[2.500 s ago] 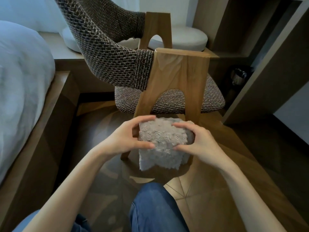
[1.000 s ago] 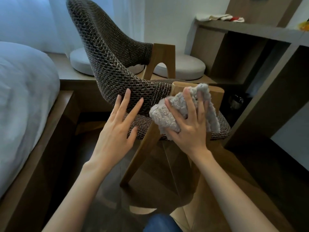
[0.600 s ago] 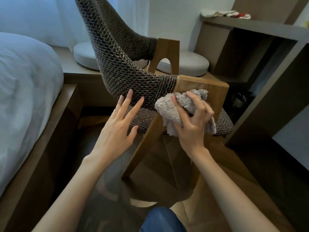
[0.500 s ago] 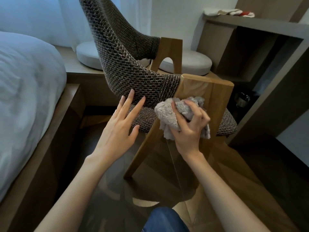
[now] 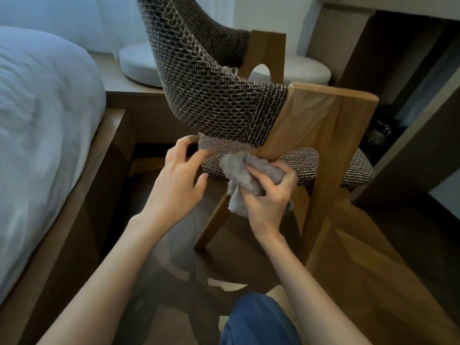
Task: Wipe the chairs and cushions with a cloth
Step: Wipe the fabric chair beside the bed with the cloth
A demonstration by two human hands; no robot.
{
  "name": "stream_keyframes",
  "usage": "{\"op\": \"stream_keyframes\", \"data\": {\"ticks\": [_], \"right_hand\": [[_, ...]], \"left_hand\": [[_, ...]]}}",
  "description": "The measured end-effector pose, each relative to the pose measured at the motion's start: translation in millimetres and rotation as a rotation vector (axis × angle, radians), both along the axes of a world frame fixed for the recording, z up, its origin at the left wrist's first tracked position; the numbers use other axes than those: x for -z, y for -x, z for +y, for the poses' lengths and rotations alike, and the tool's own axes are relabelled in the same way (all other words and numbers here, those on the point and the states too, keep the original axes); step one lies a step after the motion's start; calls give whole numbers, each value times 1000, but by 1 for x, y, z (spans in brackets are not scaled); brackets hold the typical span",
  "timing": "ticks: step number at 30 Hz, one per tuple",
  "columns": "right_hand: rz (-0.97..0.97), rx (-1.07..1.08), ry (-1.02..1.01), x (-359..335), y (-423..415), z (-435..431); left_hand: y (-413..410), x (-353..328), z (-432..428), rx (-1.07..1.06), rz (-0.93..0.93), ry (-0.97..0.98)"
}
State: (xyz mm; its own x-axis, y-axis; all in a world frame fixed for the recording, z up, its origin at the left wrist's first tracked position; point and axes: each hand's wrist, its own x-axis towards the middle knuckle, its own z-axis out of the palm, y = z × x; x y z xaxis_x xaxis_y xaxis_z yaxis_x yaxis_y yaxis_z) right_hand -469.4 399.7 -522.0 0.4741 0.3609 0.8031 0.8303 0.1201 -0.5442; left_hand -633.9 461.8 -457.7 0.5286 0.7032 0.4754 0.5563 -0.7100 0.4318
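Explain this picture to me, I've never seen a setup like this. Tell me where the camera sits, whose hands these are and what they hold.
No machine here: a person wears a camera on the head, looking forward and down, so both arms are their own. The right hand grips a grey cloth, bunched against the wooden leg of the chair, level with its seat. The left hand is open, fingers at the seat's edge. A bed stands to the left; round white cushions lie behind the chair.
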Motion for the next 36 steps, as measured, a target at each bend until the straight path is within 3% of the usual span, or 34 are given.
{"op": "stream_keyframes", "data": {"ticks": [3,8,12,17,23,27,31,36], "right_hand": [[84,-38,14,19,0,9],[326,-207,313,65,16,-8],[208,-176,310,55,17,-11],[290,-121,219,33,-1,-15],[505,0,77,56,2,-16],[673,-85,107,75,19,-2],[703,-38,242,101,26,3],[831,-117,646,131,25,12]], "left_hand": [[-2,1,5,-11,4,135],[-12,12,8,122,110,441],[-21,31,12,13,245,339],[-37,41,19,-11,-3,320],[-51,63,17,16,-305,368],[-55,80,15,-74,-463,455],[-56,105,25,-138,-329,520],[-56,133,37,-167,2,675]]}}
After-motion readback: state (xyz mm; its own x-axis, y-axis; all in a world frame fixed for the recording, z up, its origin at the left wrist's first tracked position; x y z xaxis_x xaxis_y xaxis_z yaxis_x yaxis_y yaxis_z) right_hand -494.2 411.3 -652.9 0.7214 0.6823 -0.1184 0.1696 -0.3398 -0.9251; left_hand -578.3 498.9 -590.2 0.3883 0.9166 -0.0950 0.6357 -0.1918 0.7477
